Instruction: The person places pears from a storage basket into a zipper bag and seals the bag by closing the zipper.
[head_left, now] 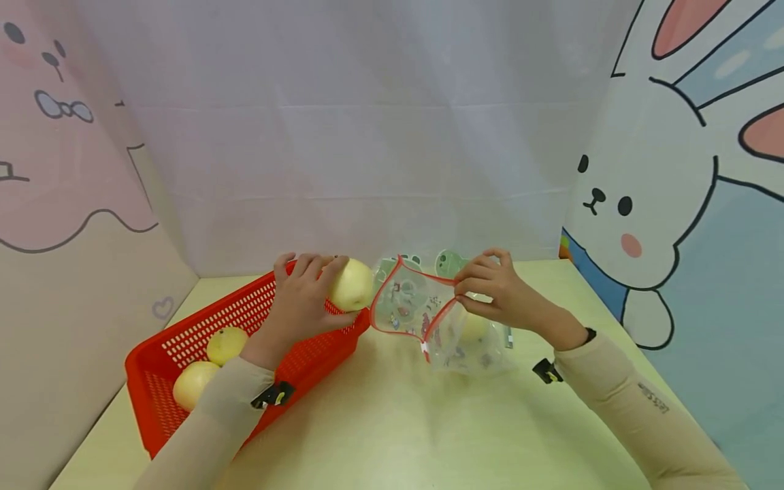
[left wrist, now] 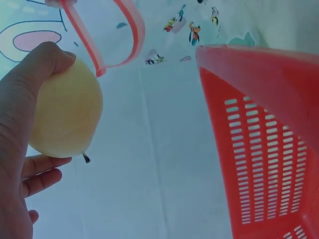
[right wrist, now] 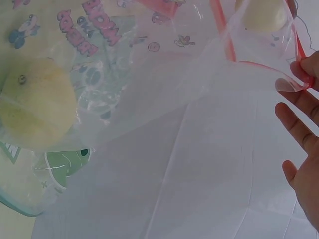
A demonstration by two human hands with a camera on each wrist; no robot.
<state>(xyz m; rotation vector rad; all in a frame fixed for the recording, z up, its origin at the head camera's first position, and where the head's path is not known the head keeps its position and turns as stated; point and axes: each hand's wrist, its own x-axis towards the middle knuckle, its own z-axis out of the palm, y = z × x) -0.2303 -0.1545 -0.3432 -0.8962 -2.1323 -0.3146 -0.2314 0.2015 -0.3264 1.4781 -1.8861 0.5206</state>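
Observation:
My left hand (head_left: 303, 296) grips a pale yellow pear (head_left: 352, 286) above the far right end of the red basket (head_left: 339, 347). In the left wrist view the pear's stem (left wrist: 86, 158) points down, with thumb and fingers around it. A clear, cartoon-printed zip bag (head_left: 401, 306) has its red-edged mouth spread wide beside the held pear. With thumb and fingertips, my right hand (head_left: 497, 289) pinches the red rim (right wrist: 302, 85) of that mouth. Another pear (right wrist: 37, 104) shows through the plastic lower in the bag.
Two pears, one yellow (head_left: 226, 345) and one paler (head_left: 194, 384), lie in the basket's near left part. Behind the zip bag are green-printed plastic bags (head_left: 450, 263) on the pale table (head_left: 380, 435). A white curtain (head_left: 367, 136) closes off the back.

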